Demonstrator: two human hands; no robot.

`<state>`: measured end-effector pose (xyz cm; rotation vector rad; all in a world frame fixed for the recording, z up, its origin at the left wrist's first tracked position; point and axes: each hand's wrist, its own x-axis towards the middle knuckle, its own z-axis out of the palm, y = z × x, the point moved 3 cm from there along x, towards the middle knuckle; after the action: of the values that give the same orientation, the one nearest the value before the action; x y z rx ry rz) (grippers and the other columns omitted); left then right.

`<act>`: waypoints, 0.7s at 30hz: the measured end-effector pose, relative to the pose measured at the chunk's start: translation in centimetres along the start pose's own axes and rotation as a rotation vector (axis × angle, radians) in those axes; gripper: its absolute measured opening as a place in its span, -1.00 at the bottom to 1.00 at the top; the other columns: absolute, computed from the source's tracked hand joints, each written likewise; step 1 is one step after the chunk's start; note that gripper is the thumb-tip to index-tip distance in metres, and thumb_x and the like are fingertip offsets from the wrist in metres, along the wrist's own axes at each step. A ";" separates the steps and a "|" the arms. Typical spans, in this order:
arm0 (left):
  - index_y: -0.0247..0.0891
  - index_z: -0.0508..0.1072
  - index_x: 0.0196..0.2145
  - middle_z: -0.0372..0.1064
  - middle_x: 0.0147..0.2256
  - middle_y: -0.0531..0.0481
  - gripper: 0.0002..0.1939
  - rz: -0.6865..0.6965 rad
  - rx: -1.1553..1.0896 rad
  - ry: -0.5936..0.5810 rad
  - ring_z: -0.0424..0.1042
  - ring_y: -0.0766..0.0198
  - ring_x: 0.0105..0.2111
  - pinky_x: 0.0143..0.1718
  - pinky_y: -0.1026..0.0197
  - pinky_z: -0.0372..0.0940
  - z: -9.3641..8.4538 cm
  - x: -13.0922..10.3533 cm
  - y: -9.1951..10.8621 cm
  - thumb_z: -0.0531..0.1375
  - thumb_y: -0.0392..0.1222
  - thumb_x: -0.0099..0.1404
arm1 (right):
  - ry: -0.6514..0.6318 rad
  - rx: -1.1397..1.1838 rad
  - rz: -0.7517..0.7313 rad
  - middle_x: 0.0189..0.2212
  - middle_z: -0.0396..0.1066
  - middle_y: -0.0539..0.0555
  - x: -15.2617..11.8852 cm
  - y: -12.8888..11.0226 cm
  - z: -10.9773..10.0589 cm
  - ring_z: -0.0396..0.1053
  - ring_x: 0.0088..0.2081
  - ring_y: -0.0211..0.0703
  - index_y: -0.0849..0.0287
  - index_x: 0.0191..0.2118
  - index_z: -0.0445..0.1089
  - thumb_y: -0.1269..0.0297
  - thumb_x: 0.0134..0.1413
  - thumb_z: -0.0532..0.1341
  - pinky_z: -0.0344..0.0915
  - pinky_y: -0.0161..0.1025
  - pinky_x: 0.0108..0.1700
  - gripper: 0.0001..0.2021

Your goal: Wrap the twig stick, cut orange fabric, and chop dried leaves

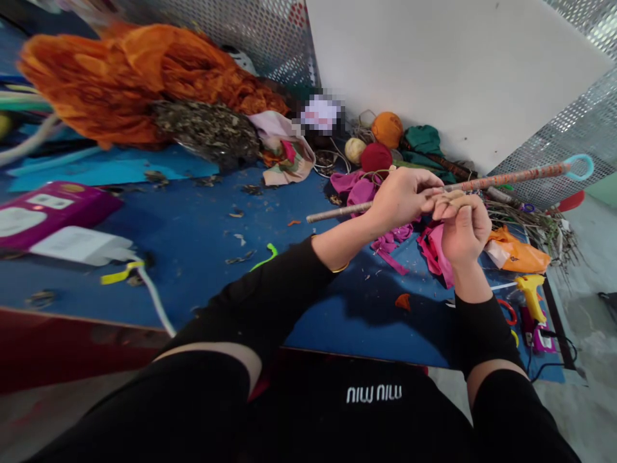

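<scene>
A long thin stick (515, 179), wound with brownish and orange-red wrapping, is held up slantwise above the table. A pale blue loop (581, 167) is fixed at its far right end. My left hand (402, 196) is closed round the middle of the stick, the bare-looking left end poking out past the wrist. Close beside it, my right hand (465, 228) has curled fingers pinched together just under the stick, fingertips meeting those of the left. Whatever those right fingertips pinch is too small to make out. Pink-purple cloth strips (390, 241) lie below the hands.
On the blue table (299, 276) are orange fabric (159, 71), a bag of dried plant bits (207, 132), yarn balls (376, 157), and a purple power strip (53, 209) with a white plug. Twigs (544, 225), an orange-white bag (518, 251) and a yellow glue gun (531, 292) sit at right.
</scene>
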<state>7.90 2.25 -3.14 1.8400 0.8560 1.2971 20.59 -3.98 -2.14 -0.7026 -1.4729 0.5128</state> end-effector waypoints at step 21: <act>-0.27 0.69 -0.14 0.64 -0.34 -0.03 -0.80 -0.036 0.106 0.058 0.49 0.25 -0.38 -0.30 0.23 0.32 0.2 -0.1 -0.1 0.26 -0.29 0.36 | 0.302 -0.009 0.054 -0.55 0.02 -0.14 -0.9 1.0 0.0 0.17 -0.55 -0.31 0.02 -0.41 0.25 -0.14 0.41 0.16 0.35 -0.23 -0.35 -0.58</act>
<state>8.05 2.16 -3.32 1.8674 1.0015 1.3106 20.67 -3.89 -3.45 -0.7921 -1.1770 0.4202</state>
